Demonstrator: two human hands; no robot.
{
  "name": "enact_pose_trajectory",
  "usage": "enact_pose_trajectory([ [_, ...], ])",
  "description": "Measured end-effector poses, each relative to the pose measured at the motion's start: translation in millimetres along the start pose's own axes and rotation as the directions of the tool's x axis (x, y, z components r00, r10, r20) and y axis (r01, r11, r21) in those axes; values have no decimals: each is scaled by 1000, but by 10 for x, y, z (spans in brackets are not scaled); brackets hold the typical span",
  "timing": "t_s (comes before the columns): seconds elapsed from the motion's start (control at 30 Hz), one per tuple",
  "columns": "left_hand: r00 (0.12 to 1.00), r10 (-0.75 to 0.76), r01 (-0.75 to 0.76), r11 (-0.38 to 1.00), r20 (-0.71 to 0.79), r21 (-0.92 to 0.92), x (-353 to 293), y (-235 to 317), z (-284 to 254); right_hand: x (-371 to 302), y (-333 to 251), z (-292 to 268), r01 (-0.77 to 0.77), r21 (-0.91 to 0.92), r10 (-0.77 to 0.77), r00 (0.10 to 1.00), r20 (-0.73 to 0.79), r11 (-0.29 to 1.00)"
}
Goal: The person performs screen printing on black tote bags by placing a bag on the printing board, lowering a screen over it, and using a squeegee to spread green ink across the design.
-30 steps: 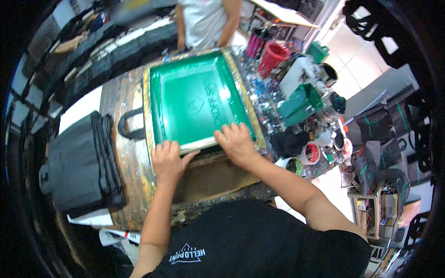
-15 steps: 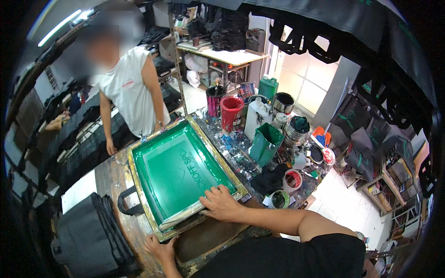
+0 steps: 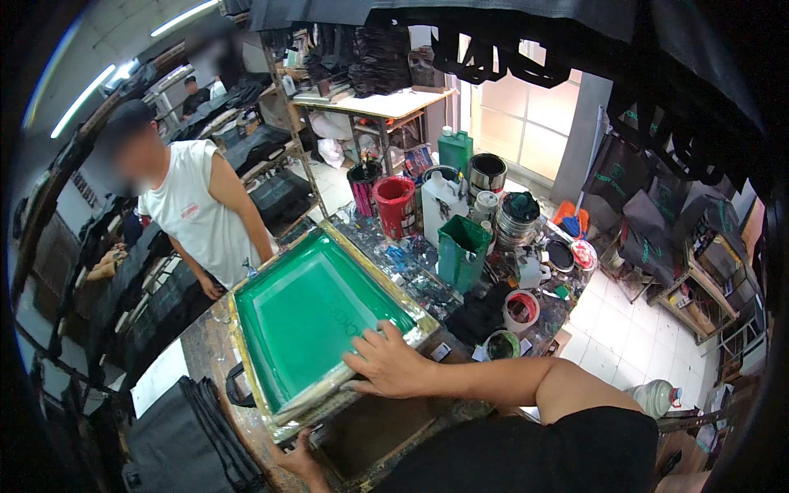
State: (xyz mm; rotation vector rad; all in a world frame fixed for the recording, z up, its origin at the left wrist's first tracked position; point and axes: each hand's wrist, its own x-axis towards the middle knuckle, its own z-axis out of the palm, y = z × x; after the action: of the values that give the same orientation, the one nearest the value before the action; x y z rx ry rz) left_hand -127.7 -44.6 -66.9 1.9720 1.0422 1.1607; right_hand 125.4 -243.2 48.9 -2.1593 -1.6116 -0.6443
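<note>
A wooden screen frame with green mesh (image 3: 312, 320) lies on a paint-stained printing table (image 3: 205, 353). My right hand (image 3: 386, 361) rests on the frame's near right corner, fingers spread over the top and thumb along the near edge. My left hand (image 3: 300, 460) is low at the picture's lower edge, by the frame's near left corner and the dark platen (image 3: 370, 427). It is mostly hidden, so its grip is unclear. A black bag handle (image 3: 237, 386) sticks out from under the frame's left side.
A person in a white sleeveless shirt (image 3: 197, 214) stands at the table's far side. A stack of black bags (image 3: 181, 444) lies at the near left. A red bucket (image 3: 394, 205), a white jug (image 3: 440, 205), a green bag (image 3: 460, 246) and several ink tubs crowd the right.
My left hand has slid off the frame's near edge and down toward the lower edge. My right hand stays on the near right corner. The view has tilted up, showing the other person.
</note>
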Motion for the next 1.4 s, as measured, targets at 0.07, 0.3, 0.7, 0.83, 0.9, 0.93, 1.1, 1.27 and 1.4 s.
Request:
enact_pose_trajectory([
  [0.07,1000,-12,9,967,-8,-255,240,419,16,208,43,-144,-5,-9,4,994,-107,1000],
  [0.3,965,127,-204,914,-228,-350,986,980,149,1273,356,-521,39,-18,-43,934,-355,999],
  [0.7,985,-122,-42,501,118,865,154,-368,486,2211,661,-763,18,1,-17,959,-283,1000],
  [0.83,946,-223,13,751,234,661,324,-229,394,2404,689,-859,20,11,-17,976,-216,1000],
  [0.9,960,-175,23,830,220,558,394,-228,389,2424,706,-851,17,22,-11,965,-261,1000],
  [0.93,951,-220,87,862,215,499,438,-280,387,2417,704,-866,23,23,-17,967,-256,999],
  [1.1,979,-115,90,985,171,146,622,-314,428,2352,684,-819,48,55,-30,956,-292,997],
  [1.27,968,11,46,975,251,-219,1611,279,157,2473,740,-794,47,52,-33,969,-243,998],
  [1.4,958,-24,115,946,286,-304,2317,533,-361,2427,781,-862,37,28,-28,966,-255,999],
])
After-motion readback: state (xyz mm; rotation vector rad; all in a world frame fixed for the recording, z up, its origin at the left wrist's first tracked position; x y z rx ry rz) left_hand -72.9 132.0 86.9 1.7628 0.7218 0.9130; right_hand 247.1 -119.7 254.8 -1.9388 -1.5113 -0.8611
